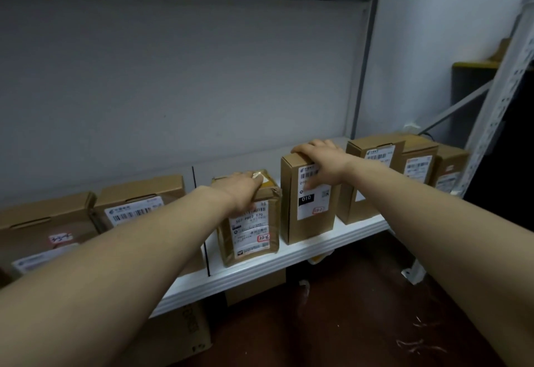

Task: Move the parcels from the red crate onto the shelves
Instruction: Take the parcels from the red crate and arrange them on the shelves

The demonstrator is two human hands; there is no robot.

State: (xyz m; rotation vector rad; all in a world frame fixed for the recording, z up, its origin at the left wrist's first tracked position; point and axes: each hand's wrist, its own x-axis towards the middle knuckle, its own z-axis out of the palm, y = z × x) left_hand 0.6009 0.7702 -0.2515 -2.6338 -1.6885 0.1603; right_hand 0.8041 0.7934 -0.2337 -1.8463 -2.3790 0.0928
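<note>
1. Left forearm [101, 280], bare, nearest the lens, reaching from the lower left corner up to the shelf [260, 268], a white board.
2. Flat carton [43, 222], far left on the shelf, label facing front with a handwritten tag.
3. Second carton [138, 193], just beside it, barcode label on its front, partly hidden behind the left forearm.
4. Taped parcel [251, 236], brown, upright at mid-shelf near the front edge, tagged in red. Left hand [241, 190] lies over its top front edge, fingers across the top. The thumb is hidden, so I cannot tell whether it clasps.
5. Tall carton [309, 222], upright, just right of the taped parcel, a narrow gap between them. Right hand [320, 161] grips its top, fingers hooked over the far edge, thumb down the front label.
6. Three cartons [419, 161], in a row further right, labels to the front.
7. Perforated upright [500, 101], white, at the shelf's right end.
8. Large carton [179, 335], beneath the shelf on the dark red floor [346, 309].
</note>
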